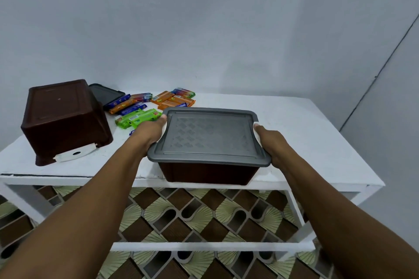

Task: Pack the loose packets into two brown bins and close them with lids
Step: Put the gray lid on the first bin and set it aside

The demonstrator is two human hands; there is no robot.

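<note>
Step in hand, as judged: shifting a closed container at the front of the white painted surface [306, 133], with packing barely begun.

- Holding a brown rectangular plastic bin [208, 172] at the near edge, partly overhanging it. Cannot tell whether resting or lifted just clear.
- Capped with a grey patterned plastic lid [210, 133], seated flat. Contents hidden.
- Grasping the bin at both short sides under the lid's lip: left hand [150, 135] with thumb up at the rim, right hand [271, 142] the same. Both grips clenched on it, fingers mostly out of sight.

Next move, as judged:
- Set the bin fully onto the surface.
- Free both grips and lift the lid off for loading.
- Turn over the second bin as well.

Count:
- 2 bins: the held one, plus 1 dark brown plastic bin lying upside down [63, 118] at far left, with 1 white latch tab [74, 154] at its rim.
- 2 lids: the seated one, plus 1 dark flat plastic lid [106, 93] behind the overturned bin.
- Roughly 12 loose foil packets in orange, green and blue [145, 106], scattered behind the held bin. Overlapping, so no exact tally.
- 2 hands.
</note>
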